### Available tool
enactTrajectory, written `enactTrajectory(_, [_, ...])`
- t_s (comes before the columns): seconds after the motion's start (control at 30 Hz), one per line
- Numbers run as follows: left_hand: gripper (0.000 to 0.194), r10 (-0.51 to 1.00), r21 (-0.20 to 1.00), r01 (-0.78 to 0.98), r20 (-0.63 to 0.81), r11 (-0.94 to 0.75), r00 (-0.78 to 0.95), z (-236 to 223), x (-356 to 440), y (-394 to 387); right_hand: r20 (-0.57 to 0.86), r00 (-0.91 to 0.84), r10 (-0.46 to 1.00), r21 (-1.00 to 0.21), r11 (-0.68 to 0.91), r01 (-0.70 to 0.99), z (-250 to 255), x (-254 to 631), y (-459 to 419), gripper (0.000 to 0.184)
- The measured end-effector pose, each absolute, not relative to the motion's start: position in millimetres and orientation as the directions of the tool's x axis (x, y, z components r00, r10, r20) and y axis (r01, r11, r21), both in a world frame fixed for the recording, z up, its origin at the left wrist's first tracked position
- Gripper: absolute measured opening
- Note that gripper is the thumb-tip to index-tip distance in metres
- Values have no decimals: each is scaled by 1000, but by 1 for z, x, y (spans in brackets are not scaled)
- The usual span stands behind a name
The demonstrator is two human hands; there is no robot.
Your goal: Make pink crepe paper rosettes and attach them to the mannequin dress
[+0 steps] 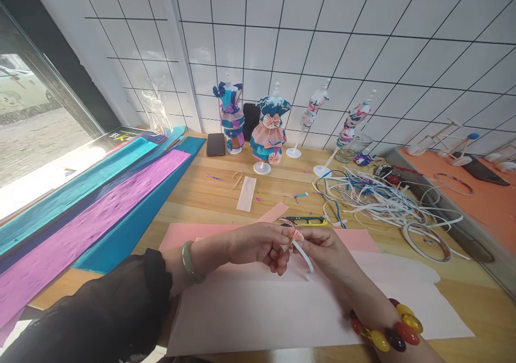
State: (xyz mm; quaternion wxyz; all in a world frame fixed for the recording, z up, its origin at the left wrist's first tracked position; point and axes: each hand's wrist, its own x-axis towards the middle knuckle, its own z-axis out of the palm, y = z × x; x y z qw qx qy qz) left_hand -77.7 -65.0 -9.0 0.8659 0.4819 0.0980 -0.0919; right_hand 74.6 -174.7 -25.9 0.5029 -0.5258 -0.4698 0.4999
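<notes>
My left hand (262, 245) pinches a small pleated pink paper bow (296, 236) between thumb and fingers. My right hand (324, 245) closes on the bow's other side, its fingertips near a narrow white strip (305, 256) that hangs down from the pleats. Part of the bow is hidden by the fingers. Both hands are above large sheets of pale pink paper (250, 309). Just beyond them lie yellow-and-black thread snips (308, 221) and a cut piece of pink paper (274, 211).
Small mannequins stand along the wall, one in a paper dress (271, 129) with pink bows. Tangled white and blue strips (382, 199) and a tape roll (427, 242) lie right. Purple (133, 202) and teal paper (100, 169) cover the left. A dark phone (216, 145) lies at the back.
</notes>
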Motion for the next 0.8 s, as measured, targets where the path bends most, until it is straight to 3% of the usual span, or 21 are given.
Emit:
enactTrajectory(0.33, [37, -10, 860, 297, -322, 415, 947, -8, -75, -67, -55, 179, 982, -985, -24, -171, -30, 77, -171, 15])
enactTrajectory(0.5, [37, 254, 930, 170, -259, 325, 932, -5, -75, -66, -85, 262, 961, -981, -35, -189, -31, 77, -170, 18])
enactTrajectory(0.63, [39, 558, 994, 97, -50, -55, 829, -5, -76, -72, -118, 314, 942, -977, -54, -205, -33, 77, -169, 21])
enactTrajectory(0.73, [34, 591, 932, 87, 149, -351, 793, -6, -77, -79, -107, 298, 949, -981, -53, -186, -35, 77, -168, 21])
enactTrajectory(0.8, [25, 574, 892, 98, 197, -442, 795, -6, -77, -82, -96, 309, 946, -987, -50, -155, -36, 77, -169, 21])
